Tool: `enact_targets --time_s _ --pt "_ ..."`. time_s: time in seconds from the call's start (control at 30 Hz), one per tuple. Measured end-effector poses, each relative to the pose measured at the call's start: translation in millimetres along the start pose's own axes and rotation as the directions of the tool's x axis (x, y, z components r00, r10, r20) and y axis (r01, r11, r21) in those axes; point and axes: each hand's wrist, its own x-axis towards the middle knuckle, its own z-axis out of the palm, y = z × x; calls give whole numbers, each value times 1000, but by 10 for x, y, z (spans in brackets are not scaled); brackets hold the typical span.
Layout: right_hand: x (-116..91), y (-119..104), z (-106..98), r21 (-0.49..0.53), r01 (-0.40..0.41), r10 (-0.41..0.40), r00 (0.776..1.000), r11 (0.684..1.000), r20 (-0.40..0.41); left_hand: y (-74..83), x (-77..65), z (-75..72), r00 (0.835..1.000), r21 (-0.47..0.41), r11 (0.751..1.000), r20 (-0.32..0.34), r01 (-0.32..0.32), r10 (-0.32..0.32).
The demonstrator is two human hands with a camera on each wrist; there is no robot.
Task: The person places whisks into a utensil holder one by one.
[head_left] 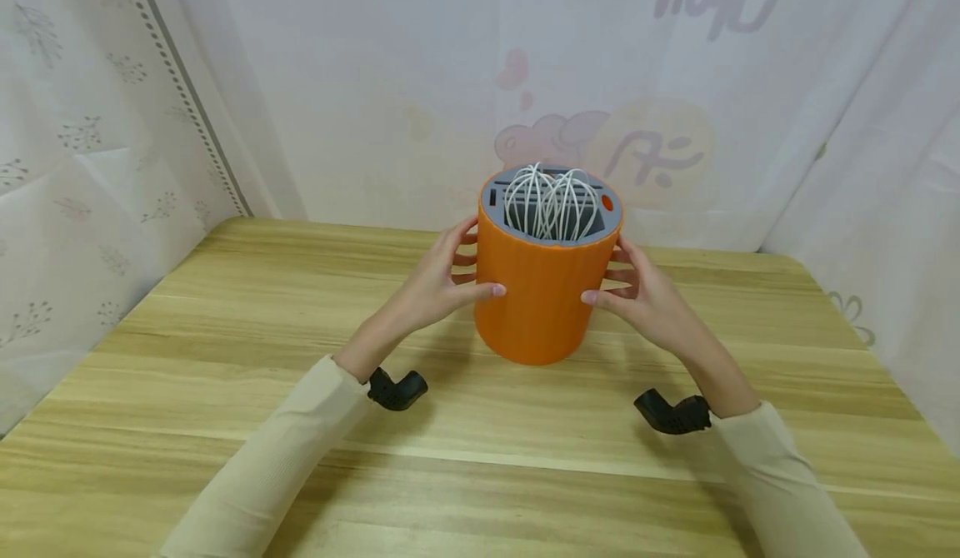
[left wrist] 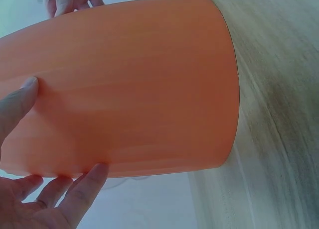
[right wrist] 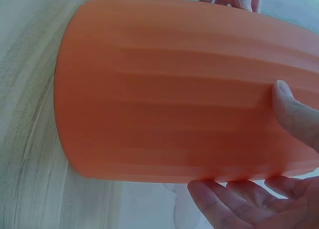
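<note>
An orange utensil holder [head_left: 534,308] with a grey slotted top insert [head_left: 493,218] stands upright between my hands. White wire whisk heads [head_left: 551,204] poke up from the large opening in its top; their handles are hidden inside. My left hand [head_left: 442,279] grips the holder's left side, thumb on the front and fingers reaching round the side. The right hand [head_left: 647,296] holds the opposite side in the same way. Both wrist views show the holder's smooth orange wall [left wrist: 139,89] filling most of the picture. Whether its base touches the table, I cannot tell.
The wood-grain table [head_left: 480,491] spreads around the holder. Behind it hangs a pale printed curtain [head_left: 375,83], and a leaf-patterned one [head_left: 82,175] hangs at the left. A black wrist device [head_left: 397,389] sits at the left cuff, another black device [head_left: 672,413] at the right.
</note>
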Motion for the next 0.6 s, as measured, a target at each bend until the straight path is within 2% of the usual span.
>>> enact_targets --time_s 0.4,0.6 --pt "29 59 39 -3 -8 7 1000 1000 -28 -40 37 12 1000 -31 999 5 -13 14" --pt "26 90 85 42 15 -13 999 999 -40 -49 38 27 1000 -49 999 -12 -11 10"
